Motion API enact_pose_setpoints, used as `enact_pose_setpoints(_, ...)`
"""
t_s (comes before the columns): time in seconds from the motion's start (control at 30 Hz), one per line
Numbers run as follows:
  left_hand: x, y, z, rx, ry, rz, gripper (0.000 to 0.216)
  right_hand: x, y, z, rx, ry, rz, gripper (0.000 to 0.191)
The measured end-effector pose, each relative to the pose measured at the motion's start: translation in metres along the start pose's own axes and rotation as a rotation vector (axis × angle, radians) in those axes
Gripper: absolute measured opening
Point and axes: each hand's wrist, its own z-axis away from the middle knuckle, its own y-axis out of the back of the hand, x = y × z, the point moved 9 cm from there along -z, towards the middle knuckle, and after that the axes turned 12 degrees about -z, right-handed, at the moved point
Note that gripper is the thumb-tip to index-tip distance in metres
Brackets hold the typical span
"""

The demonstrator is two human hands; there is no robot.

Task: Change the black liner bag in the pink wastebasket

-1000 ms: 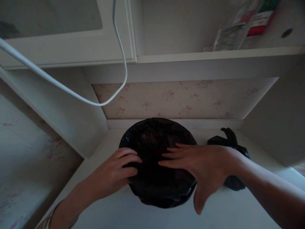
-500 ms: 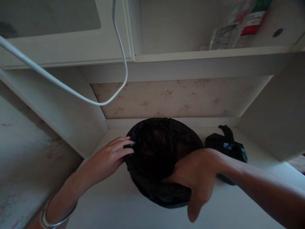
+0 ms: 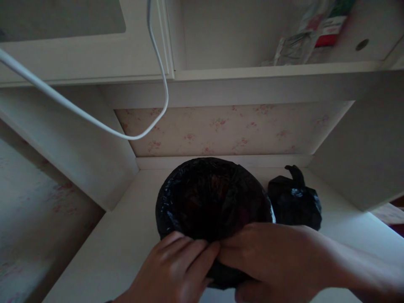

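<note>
A round bin lined with a black plastic bag [image 3: 211, 198] stands on the pale floor under a white desk. My left hand [image 3: 176, 269] and my right hand [image 3: 268, 256] meet at the bin's near rim, fingers closed on the edge of the black bag. The fingertips of both hands touch each other over the rim. A small knotted black bag [image 3: 295, 201] lies on the floor just right of the bin.
A white cable [image 3: 94, 122] hangs in a loop at the upper left. White desk panels [image 3: 78, 160] wall in both sides, with flowered wallpaper [image 3: 221, 130] behind. A shelf above holds plastic packaging [image 3: 303, 38].
Both hands have come off the bin's sides and moved to its near rim, where they now pinch the bag's edge together. The view has shifted slightly lower.
</note>
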Motion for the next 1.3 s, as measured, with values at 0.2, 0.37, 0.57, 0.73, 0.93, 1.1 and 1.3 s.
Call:
enact_pose_setpoints(0.2, -0.037, -0.003, 0.002, -0.334, -0.043, 0.303, 0.033, 0.026, 0.014, 0.019, -0.006, 0.116, 0.073, 0.099)
enact_pose_setpoints(0.37, -0.080, -0.005, 0.008, -0.455, 0.034, 0.309, 0.046, 0.049, 0.023, 0.002, -0.067, -0.057, 0.202, 0.127)
enact_pose_setpoints(0.57, -0.053, -0.002, 0.005, -0.396, 0.046, 0.110, 0.057, 0.033, 0.012, -0.014, -0.319, -0.202, 0.116, 0.089)
enact_pose_setpoints(0.73, -0.009, 0.000, -0.006, -0.192, -0.012, 0.045, 0.041, 0.026, -0.003, -0.022, -0.416, -0.093, 0.120, 0.057)
enact_pose_setpoints(0.93, -0.015, -0.019, -0.009, -0.427, 0.012, 0.249, 0.032, 0.023, 0.007, 0.000, -0.299, -0.028, -0.091, 0.078)
enact_pose_setpoints(1.1, -0.064, -0.009, -0.001, -0.491, -0.009, 0.230, 0.055, 0.032, 0.023, 0.032, -0.051, 0.005, -0.050, 0.093)
enact_pose_setpoints(1.3, -0.076, 0.011, 0.016, -0.231, 0.002, -0.319, 0.069, 0.030, 0.019, 0.023, 0.036, 0.009, 0.084, 0.072)
